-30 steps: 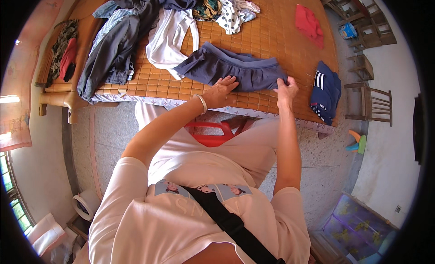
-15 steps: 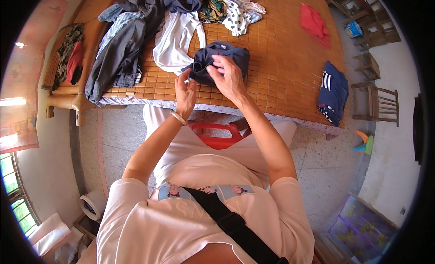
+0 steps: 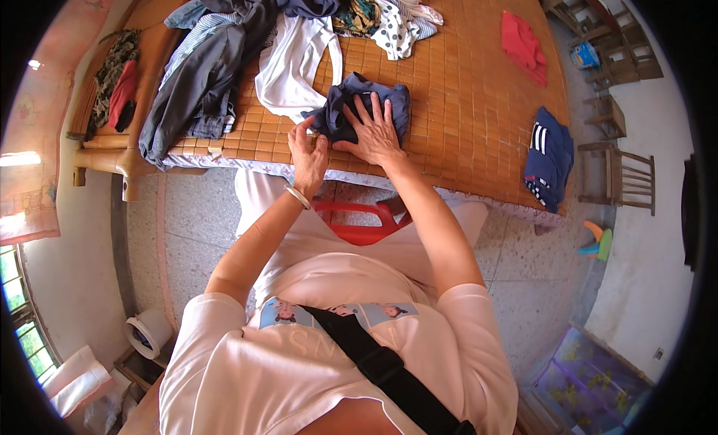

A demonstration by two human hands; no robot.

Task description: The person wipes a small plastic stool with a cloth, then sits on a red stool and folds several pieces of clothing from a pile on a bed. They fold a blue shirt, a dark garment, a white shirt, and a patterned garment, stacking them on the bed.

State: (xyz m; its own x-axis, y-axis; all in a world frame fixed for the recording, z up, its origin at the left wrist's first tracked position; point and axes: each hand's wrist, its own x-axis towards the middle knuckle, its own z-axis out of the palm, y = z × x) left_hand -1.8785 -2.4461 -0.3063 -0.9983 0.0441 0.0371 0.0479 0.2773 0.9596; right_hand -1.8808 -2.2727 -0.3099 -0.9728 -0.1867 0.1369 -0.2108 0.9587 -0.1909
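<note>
Apparently steadying bundled navy cloth garment (image 3: 339, 104) under splayed right hand (image 3: 373, 135), beside curled left hand (image 3: 308, 154) of indiscernible grip.

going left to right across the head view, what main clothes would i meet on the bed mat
Dark grey trousers, white garment, bunched navy garment under the right hand, red garment, folded blue clothing with white stripes.

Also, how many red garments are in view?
2: a red garment far right of the dark garment under the right hand, another red garment at far left beside the camouflage cloth. The clothes pile may hide more.
</note>
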